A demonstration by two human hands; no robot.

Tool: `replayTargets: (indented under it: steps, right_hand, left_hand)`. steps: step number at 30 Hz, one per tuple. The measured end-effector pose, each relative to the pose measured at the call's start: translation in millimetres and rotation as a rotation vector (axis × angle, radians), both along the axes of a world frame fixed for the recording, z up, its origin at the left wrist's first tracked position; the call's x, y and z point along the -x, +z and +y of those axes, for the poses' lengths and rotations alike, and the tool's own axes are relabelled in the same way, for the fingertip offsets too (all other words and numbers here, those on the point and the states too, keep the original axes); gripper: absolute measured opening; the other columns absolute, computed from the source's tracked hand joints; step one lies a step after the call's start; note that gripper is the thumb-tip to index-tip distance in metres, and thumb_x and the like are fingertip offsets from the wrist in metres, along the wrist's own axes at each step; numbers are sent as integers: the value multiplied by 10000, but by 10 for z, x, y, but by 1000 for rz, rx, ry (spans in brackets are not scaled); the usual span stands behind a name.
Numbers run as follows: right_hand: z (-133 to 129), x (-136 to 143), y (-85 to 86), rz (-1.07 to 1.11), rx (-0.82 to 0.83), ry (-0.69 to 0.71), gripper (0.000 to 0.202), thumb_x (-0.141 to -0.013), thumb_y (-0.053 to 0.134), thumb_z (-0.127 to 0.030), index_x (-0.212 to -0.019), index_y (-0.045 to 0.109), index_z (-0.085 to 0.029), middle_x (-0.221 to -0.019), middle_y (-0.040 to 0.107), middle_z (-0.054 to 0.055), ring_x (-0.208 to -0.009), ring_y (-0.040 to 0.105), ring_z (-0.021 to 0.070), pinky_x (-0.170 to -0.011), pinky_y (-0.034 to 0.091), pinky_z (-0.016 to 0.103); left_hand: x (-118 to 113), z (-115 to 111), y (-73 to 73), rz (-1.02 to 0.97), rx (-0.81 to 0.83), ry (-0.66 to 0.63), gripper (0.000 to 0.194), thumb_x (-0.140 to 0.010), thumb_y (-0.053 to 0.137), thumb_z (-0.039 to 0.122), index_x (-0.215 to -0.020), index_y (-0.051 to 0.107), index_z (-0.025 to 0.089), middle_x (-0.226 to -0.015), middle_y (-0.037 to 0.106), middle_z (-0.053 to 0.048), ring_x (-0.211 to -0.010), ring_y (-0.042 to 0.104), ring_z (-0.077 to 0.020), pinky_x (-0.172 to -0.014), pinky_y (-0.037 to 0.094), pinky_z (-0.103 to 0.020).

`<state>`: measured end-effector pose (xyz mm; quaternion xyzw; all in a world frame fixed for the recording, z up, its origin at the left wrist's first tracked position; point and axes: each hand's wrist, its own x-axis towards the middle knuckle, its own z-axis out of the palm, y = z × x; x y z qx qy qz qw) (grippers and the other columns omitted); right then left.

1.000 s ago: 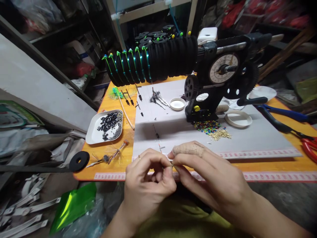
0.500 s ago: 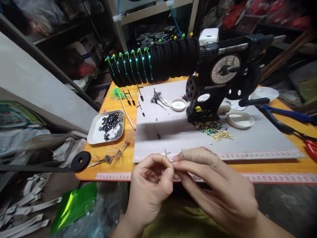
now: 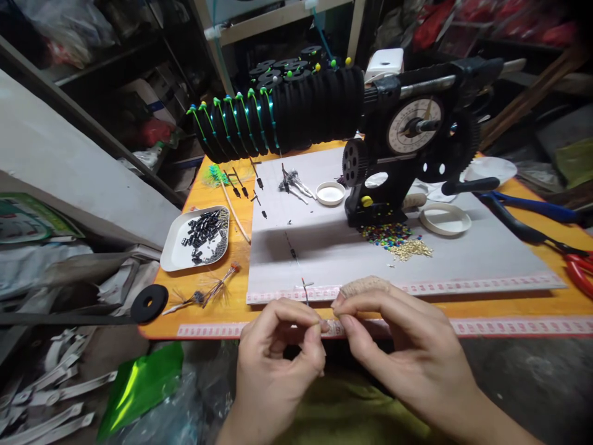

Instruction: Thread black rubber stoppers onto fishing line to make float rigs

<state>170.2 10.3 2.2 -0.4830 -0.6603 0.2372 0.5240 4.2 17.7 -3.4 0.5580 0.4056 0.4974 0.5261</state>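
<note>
Low in front of me, my left hand [image 3: 282,352] pinches a thin fishing line between thumb and forefinger. The line comes down from the foam winding spools [image 3: 319,105]. It carries a small black piece [image 3: 293,253] and, just above my left fingers, a small stem-like fitting [image 3: 304,283] with a reddish tip. To the right, my right hand [image 3: 403,340] has thumb and forefinger pinched close together. Whatever lies between its fingertips is too small to make out. Beige tape wraps one right finger. A slight gap separates the two hands.
The black winder [image 3: 384,167] with a dial stands on the white board [image 3: 343,247]. Beside it lie colourful beads [image 3: 386,235], gold pieces [image 3: 412,249] and round lids [image 3: 445,219]. A white tray [image 3: 173,247] of black parts sits left, pliers [image 3: 532,210] right.
My hands have drawn apart, having been touching at the fingertips. The left moved slightly left and down. The whole view has shifted a little.
</note>
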Motion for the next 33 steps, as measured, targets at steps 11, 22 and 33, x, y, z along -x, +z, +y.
replayTargets:
  steps: [11,22,33]
  right_hand:
    - [-32,-24,-3,31,164,128,108,-912,551,-119,-867,587,-210,-805,614,-7,-719,608,111,-605,484,206]
    - [-38,33,43,147,250,211,130,-942,525,-131,-898,611,-220,-838,636,-18,-765,606,98,-671,474,189]
    - [-19,58,75,336,449,323,114,-934,538,-204,-869,631,-207,-870,640,11,-831,620,141,-724,500,242]
  left_hand:
    - [30,101,-20,422,-559,40,231,-808,659,-14,-932,627,177,-847,693,-20,-783,673,-116,-704,559,-177]
    - [-193,31,-153,27,-260,197,156,-843,639,64,-793,617,211,-782,545,17,-725,579,-112,-628,490,-187]
    - [-203,-28,-202,-147,-65,178,120,-851,721,272,-764,655,223,-868,527,-9,-813,559,-143,-772,512,-254]
